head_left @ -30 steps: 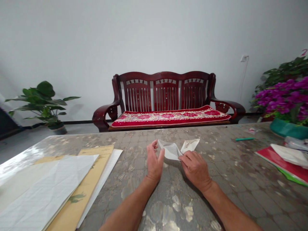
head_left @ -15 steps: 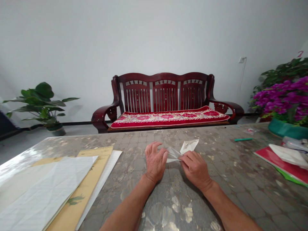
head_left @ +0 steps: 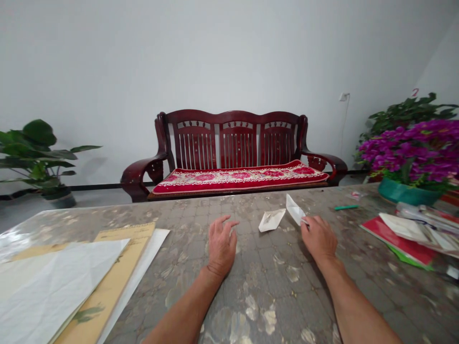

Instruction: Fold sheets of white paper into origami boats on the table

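Observation:
My right hand (head_left: 320, 237) pinches the near end of a white folded paper boat (head_left: 294, 209), whose other tip points up and to the left. Just left of it, a second folded paper boat (head_left: 272, 220) rests on the patterned tabletop (head_left: 258, 267), apart from both hands. My left hand (head_left: 223, 242) is over the table with its fingers apart, holding nothing. The lower side of the held paper is partly hidden behind my right fingers.
Large white sheets (head_left: 68, 282) and tan paper (head_left: 118, 272) lie at the left. Toward the right are a teal pen (head_left: 346, 207), a red folder (head_left: 398, 237) with papers on it, and purple flowers (head_left: 412, 145) in a teal pot (head_left: 409, 192). A wooden bench (head_left: 233, 143) stands beyond the table.
My left hand has let go of the folded paper. My right hand has carried it to the right, past the other paper boat. The view has turned slightly right.

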`<state>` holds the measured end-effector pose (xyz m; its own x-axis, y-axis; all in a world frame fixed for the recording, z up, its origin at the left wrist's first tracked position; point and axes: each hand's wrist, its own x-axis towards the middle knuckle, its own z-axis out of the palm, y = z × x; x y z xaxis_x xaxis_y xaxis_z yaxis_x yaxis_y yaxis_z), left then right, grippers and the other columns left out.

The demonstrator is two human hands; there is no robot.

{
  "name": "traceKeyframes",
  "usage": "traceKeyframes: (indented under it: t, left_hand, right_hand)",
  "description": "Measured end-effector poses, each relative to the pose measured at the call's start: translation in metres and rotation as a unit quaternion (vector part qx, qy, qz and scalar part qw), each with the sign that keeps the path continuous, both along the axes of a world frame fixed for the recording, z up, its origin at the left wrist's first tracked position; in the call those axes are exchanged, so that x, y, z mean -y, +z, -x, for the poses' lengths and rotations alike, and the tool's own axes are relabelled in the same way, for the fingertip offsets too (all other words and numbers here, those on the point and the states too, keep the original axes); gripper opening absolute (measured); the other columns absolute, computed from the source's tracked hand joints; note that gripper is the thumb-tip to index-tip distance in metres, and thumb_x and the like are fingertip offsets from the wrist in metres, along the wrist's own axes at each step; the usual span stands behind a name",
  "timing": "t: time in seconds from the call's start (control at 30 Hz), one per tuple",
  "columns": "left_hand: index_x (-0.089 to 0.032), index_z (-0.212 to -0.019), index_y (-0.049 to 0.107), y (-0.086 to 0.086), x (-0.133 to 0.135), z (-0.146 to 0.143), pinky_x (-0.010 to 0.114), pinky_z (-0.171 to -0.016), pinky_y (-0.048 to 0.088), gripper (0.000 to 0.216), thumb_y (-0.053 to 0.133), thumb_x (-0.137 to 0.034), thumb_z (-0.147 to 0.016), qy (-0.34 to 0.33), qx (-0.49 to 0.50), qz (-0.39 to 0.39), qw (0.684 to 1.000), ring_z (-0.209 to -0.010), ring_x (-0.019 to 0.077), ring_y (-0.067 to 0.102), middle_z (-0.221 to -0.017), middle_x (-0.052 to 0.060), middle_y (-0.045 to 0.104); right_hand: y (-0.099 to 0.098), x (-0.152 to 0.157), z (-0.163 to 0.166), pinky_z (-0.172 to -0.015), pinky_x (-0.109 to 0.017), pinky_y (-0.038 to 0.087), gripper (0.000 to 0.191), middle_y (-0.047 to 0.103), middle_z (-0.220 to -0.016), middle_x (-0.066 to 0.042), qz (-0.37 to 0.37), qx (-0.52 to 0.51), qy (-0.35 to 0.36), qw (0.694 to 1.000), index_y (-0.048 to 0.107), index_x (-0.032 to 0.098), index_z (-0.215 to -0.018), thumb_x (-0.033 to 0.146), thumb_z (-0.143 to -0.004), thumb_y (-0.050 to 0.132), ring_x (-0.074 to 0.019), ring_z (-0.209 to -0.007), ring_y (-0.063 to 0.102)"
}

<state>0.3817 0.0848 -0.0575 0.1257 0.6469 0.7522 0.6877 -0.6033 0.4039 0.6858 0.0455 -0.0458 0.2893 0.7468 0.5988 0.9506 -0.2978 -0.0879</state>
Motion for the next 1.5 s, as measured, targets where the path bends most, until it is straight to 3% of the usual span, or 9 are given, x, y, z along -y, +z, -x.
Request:
traceKeyframes:
  t: [0.17,0.6,0.87,0.97,1.1,1.23,1.37,1.5]
  left_hand:
    - [-0.024,-0.097,0.068,-0.005,-0.002,0.001,0.041,-0.097,0.046,0.027,0.050,-0.008,-0.084,-0.027,0.004,0.030,0.999,-0.109,0.0227,0.053,-0.114,0.007,0.059]
    - [-0.022,-0.088,0.069,-0.006,-0.003,-0.002,0.038,-0.094,0.049,0.028,0.048,-0.004,-0.083,-0.078,0.021,0.095,0.992,-0.105,0.0197,0.057,-0.108,0.005,0.061]
    - [-0.022,-0.093,0.067,-0.008,-0.007,-0.008,0.038,-0.097,0.048,0.032,0.045,-0.002,-0.083,-0.085,0.018,0.106,0.991,-0.108,0.0191,0.056,-0.111,0.006,0.059]
    - [-0.024,-0.106,0.065,0.000,-0.013,-0.021,0.037,-0.102,0.046,0.046,0.044,0.004,-0.077,-0.122,-0.035,0.105,0.986,-0.115,0.0187,0.052,-0.118,0.006,0.055]
    - [-0.029,-0.123,0.058,0.017,-0.026,-0.043,0.037,-0.104,0.044,0.066,0.047,0.007,-0.068,-0.226,-0.185,0.086,0.952,-0.125,0.0209,0.046,-0.136,0.006,0.045]
    - [-0.026,-0.114,0.062,0.022,-0.038,-0.062,0.038,-0.101,0.047,0.047,0.054,0.000,-0.075,-0.242,-0.228,0.113,0.936,-0.120,0.0227,0.052,-0.134,0.007,0.048]
    - [-0.023,-0.100,0.065,0.013,-0.036,-0.070,0.032,-0.093,0.050,0.020,0.058,-0.013,-0.084,-0.229,-0.151,0.143,0.951,-0.108,0.0200,0.059,-0.119,0.006,0.056]
    - [-0.025,-0.099,0.062,0.002,-0.028,-0.067,0.027,-0.086,0.051,0.017,0.053,-0.015,-0.088,-0.225,-0.068,0.177,0.956,-0.093,0.0146,0.062,-0.102,0.001,0.061]
  right_hand:
    - [-0.006,-0.004,0.003,-0.072,-0.030,0.034,0.021,0.063,-0.094,-0.005,0.054,-0.021,-0.002,0.998,0.073,0.024,-0.102,0.024,-0.088,0.058,-0.0204,-0.086,0.055]
    - [-0.014,-0.008,-0.001,-0.071,-0.033,0.037,0.028,0.061,-0.093,-0.007,-0.034,-0.022,0.033,0.999,0.071,0.021,-0.109,0.023,-0.084,0.058,-0.0221,-0.084,0.053]
    - [-0.004,-0.002,0.007,-0.074,-0.034,0.037,0.039,0.060,-0.099,-0.008,-0.072,-0.023,0.017,0.997,0.067,0.022,-0.111,0.012,-0.075,0.055,-0.0232,-0.089,0.052]
    - [-0.001,0.000,0.019,-0.079,-0.035,0.039,0.039,0.059,-0.100,-0.008,-0.110,-0.033,0.045,0.992,0.067,0.022,-0.107,0.008,-0.073,0.052,-0.0242,-0.094,0.053]
    - [-0.001,0.003,0.046,-0.083,-0.032,0.043,0.037,0.061,-0.099,-0.005,-0.108,-0.093,0.162,0.976,0.064,0.023,-0.098,0.005,-0.070,0.048,-0.0208,-0.094,0.057]
    - [0.000,0.008,0.074,-0.081,-0.029,0.045,0.042,0.062,-0.105,-0.004,-0.017,-0.144,0.244,0.959,0.060,0.023,-0.105,0.006,-0.067,0.050,-0.0194,-0.093,0.060]
    - [0.000,0.010,0.088,-0.078,-0.029,0.045,0.034,0.062,-0.109,-0.005,0.012,-0.156,0.252,0.955,0.058,0.023,-0.108,0.016,-0.074,0.057,-0.0203,-0.094,0.061]
    - [-0.004,0.005,0.086,-0.072,-0.028,0.044,0.025,0.064,-0.100,-0.003,0.025,-0.160,0.249,0.955,0.058,0.023,-0.102,0.015,-0.079,0.056,-0.0179,-0.083,0.061]
